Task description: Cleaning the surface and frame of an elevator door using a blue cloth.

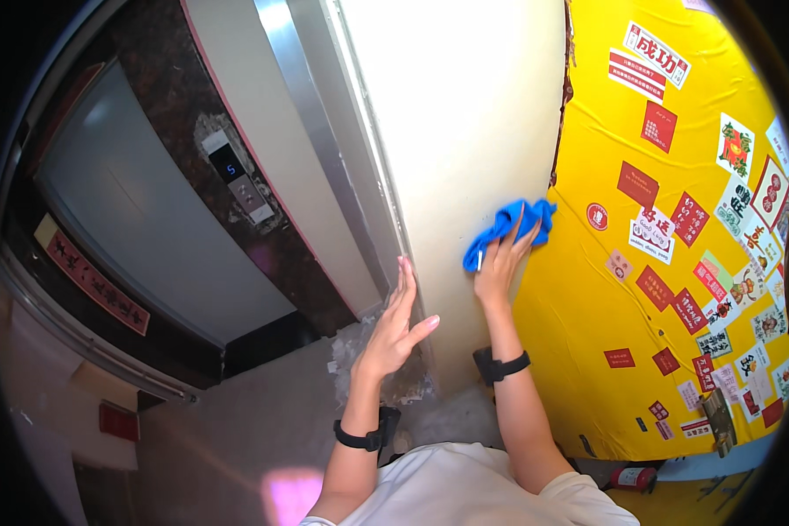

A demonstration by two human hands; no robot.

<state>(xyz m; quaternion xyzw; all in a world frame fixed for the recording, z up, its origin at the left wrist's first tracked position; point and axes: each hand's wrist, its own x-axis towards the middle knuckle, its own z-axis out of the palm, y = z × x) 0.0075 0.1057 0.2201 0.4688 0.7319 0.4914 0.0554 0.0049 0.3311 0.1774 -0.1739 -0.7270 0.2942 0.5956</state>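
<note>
My right hand [503,263] presses a crumpled blue cloth [510,221] against the cream wall [465,131], close to where the wall meets a yellow covered panel [579,289]. The fingers lie over the cloth, and part of it bunches out above and to the left of them. My left hand [396,329] is raised by the wall's left edge, with fingers straight and thumb apart. It holds nothing. Whether its fingertips touch the edge I cannot tell. A black band with a small box sits on each wrist.
Red, white and green stickers [657,228] cover the yellow panel. At left are a grey elevator door [167,193] and its call panel [238,180]. The wall's foot looks chipped near the grey floor [237,421]. A red fire extinguisher [633,478] stands low at right.
</note>
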